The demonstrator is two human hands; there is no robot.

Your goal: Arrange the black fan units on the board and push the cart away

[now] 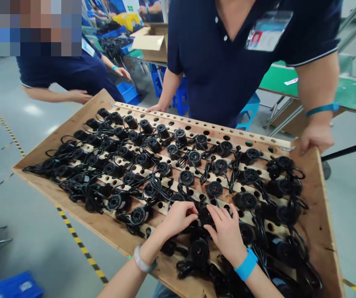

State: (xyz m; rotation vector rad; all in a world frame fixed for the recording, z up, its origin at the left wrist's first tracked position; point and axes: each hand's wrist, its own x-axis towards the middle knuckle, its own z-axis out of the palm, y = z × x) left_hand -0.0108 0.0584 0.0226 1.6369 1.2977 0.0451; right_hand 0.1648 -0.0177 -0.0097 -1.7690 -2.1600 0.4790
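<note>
Head view: bare hands meet at a black unit (205,216) in a wooden tray (316,194).
Left hand (182,216) curls at the unit's left, fingertips drawn close, grip unclear; right hand (226,231) reaches over its right side, fingers slightly spread.

Round black vented devices with coiled cables (214,189), rowed in wooden tray (323,198)

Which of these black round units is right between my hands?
The dark unit just beyond the red-dotted unit nearest you; your left hand and right hand flank it, and no other has fingers close on both sides.
</note>
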